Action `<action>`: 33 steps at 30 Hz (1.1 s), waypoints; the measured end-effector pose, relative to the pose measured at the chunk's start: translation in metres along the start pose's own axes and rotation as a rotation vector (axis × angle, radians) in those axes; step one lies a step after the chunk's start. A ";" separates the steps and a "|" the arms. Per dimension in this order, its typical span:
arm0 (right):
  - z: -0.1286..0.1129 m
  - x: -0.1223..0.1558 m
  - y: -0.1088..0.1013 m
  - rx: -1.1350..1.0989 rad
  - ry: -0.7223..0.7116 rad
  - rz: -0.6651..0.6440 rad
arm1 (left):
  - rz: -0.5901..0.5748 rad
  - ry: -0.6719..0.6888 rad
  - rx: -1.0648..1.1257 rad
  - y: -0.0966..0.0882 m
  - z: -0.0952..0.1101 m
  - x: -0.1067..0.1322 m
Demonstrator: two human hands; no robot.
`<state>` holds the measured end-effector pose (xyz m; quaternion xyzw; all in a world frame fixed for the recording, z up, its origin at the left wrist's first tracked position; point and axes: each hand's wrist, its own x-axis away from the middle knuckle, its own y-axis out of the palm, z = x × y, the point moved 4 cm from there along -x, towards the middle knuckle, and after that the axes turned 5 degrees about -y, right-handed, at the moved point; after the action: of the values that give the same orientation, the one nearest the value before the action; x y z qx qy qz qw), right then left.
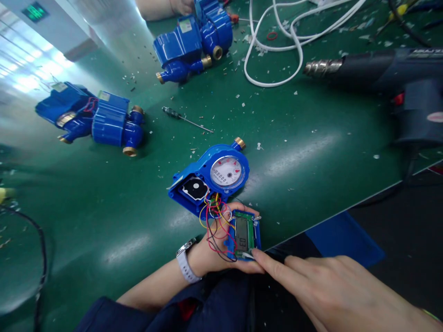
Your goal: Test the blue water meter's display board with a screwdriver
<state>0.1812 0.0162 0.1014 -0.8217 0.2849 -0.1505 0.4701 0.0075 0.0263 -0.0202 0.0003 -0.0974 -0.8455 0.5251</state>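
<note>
My left hand point(214, 240), with a watch on its wrist, is closed around a small blue-framed circuit board with an LCD display point(242, 235). Red, yellow and black wires point(212, 216) run from the board to an opened blue water meter point(207, 180), which lies just beyond with its round dial facing up. My right hand point(321, 281) reaches in from the right, and its index fingertip meets the board's lower edge. Beside that fingertip shows a small pale strip point(247, 255), too small to name. My right thumb is hidden, and the other fingers are curled.
More blue water meters stand at the left point(107, 120) and the back point(182, 46), near another person's hand point(182, 6). A screwdriver point(187, 120) lies mid-table. A heat gun point(380, 69) is at right, beside a white cable point(247, 64). Scraps litter the green table point(294, 175).
</note>
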 end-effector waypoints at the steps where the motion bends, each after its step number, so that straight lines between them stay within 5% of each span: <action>1: 0.000 0.000 0.001 -0.014 -0.002 -0.002 | -0.005 -0.021 0.021 0.001 0.000 -0.001; 6: 0.001 -0.001 0.008 -0.083 0.015 0.006 | -0.009 -0.030 0.179 0.003 0.011 -0.005; 10: 0.005 0.000 0.010 -0.254 0.073 0.054 | -0.031 0.000 0.091 0.001 0.018 -0.006; 17: 0.026 0.002 0.003 -0.487 0.345 0.155 | -0.091 0.071 0.043 -0.001 0.035 -0.012; 20: 0.044 0.001 0.002 -0.390 0.372 0.224 | -0.161 -0.010 0.167 0.002 0.037 -0.014; 27: 0.096 -0.010 0.009 0.285 0.258 0.279 | -0.270 -0.101 0.417 0.003 0.044 -0.016; 33: 0.120 -0.030 0.008 0.326 0.194 0.384 | -0.291 -0.143 0.491 0.005 0.049 -0.016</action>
<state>0.2171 0.1142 0.0338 -0.6478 0.4514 -0.1804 0.5865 0.0141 0.0468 0.0267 0.0819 -0.3346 -0.8609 0.3743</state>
